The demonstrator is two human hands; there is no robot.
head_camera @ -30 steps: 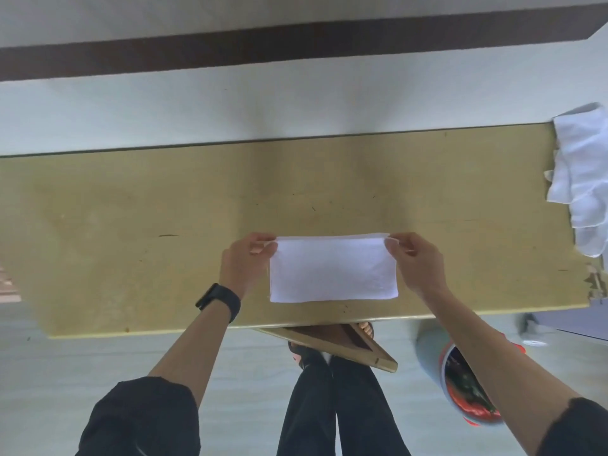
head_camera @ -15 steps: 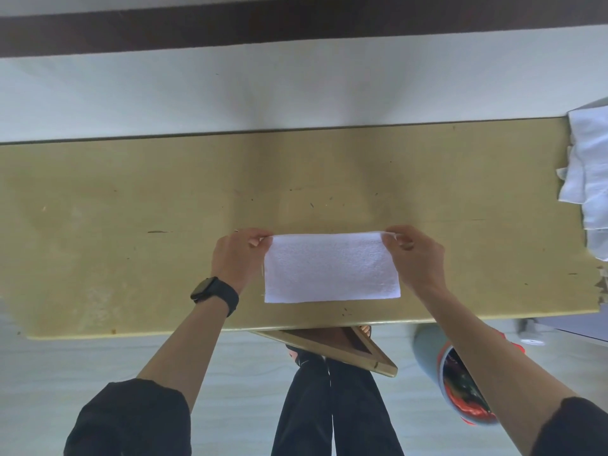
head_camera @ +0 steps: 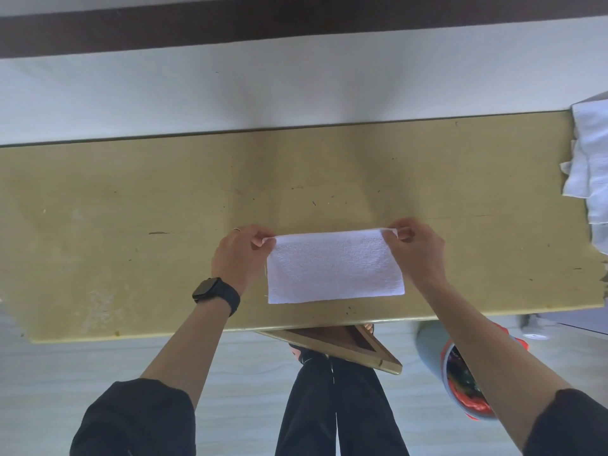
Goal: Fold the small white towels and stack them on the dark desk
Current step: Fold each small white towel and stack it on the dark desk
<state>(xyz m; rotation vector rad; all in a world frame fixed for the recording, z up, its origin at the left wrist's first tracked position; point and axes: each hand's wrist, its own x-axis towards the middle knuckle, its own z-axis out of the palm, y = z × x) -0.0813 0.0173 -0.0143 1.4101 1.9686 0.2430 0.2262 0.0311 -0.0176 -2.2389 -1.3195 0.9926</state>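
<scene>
Towel (head_camera: 334,268) on desk (head_camera: 131,209), towel pile (head_camera: 592,166) at right edge

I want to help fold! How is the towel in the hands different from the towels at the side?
The towel is one flat rectangle; the pile is rumpled and heaped. The left hand and right hand pinch the towel's far corners; no hand touches the pile. Both are white.

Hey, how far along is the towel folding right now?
Done: one white towel rests on the desk as a narrow rectangle, apparently folded once. In hand: the left hand and right hand pinch its far corners. Left: probably another fold, then stacking; no folded stack shows, and a rumpled pile of white towels waits at the desk's right edge.
</scene>
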